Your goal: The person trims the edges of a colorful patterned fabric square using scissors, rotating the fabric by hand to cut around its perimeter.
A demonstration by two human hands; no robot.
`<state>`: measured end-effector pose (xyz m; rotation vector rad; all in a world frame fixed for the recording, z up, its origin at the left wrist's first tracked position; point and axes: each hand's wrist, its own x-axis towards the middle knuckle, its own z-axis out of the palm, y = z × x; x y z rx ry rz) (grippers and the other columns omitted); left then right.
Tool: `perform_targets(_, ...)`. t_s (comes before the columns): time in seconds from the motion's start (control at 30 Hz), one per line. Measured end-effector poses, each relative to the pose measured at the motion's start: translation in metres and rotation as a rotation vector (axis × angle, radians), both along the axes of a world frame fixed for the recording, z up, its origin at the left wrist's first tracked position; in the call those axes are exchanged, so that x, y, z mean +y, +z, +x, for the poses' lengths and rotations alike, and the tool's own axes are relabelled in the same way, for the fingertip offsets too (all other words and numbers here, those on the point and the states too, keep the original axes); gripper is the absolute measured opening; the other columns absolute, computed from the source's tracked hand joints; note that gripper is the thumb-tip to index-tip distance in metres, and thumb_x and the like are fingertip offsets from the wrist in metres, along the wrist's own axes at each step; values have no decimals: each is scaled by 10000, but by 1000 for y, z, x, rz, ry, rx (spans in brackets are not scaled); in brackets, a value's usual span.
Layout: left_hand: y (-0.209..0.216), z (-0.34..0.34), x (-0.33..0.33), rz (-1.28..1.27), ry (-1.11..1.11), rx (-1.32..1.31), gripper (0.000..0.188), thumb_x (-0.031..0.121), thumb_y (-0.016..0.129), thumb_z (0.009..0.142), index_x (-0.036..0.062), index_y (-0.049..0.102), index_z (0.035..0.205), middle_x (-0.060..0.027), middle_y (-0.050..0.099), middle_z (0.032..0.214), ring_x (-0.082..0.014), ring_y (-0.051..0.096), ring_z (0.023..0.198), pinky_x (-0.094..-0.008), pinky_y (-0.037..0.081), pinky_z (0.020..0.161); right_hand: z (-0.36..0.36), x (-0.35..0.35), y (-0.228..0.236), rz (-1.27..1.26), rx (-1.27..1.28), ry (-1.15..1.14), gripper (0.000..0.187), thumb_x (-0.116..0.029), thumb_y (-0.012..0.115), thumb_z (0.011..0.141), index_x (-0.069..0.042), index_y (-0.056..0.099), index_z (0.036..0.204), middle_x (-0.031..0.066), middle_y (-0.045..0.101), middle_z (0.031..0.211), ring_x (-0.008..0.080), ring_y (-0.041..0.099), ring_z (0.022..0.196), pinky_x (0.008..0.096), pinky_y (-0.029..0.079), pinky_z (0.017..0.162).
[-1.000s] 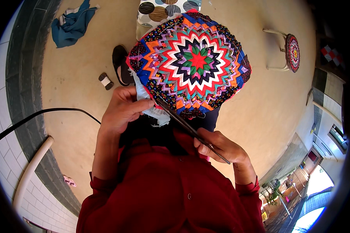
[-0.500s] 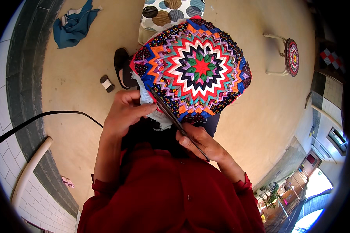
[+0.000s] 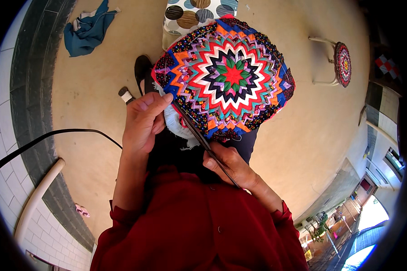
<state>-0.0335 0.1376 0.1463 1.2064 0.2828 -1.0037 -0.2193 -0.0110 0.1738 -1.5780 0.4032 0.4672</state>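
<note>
Dark red sleeves (image 3: 122,217): below the fingers of both hands, ending on the bare forearms.
Left hand (image 3: 144,121): forearm nearly upright, thumb stretched up and rightward, other fingers bent beneath; thumb and fingers closed together on the cloth rim.
Right hand (image 3: 233,163): forearm slanting up and leftward from the lower right, fingers curled closed around a slim metal tool.
Long dark metal blade-like tool (image 3: 200,137): runs from the right fingers up and left, its tip just below and right of the left thumb tip; its other end sticks out beneath the right hand. Whether its blades are parted, I cannot tell.
Round multicoloured zigzag patchwork with a red star centre (image 3: 233,76): right of the left thumb and above the right fingers, its lower left rim pinched by the left hand.
Frayed pale blue fabric (image 3: 178,128): right of the left fingers, hanging under that rim.
</note>
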Motion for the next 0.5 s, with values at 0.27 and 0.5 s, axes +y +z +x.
perform_targets(0.27, 0, -5, 0, 14, 54, 0, 102, 45, 709, 838, -20, 633, 858, -2, 573, 636, -32, 382, 416, -196, 253, 387, -1, 1, -3, -16, -23, -10, 336, -312, 535, 977, 1, 499, 862, 111, 496, 666, 239, 498, 562, 332, 425, 555)
perform_targets(0.5, -3, -4, 1, 80, 22, -75, 137, 21, 719, 811, -9, 589, 782, 2, 548, 592, -30, 377, 396, -200, 248, 360, -1, 1, -3, -88, -25, 9, 344, -321, 570, 958, 3, 502, 862, 122, 516, 635, 279, 531, 546, 346, 437, 535)
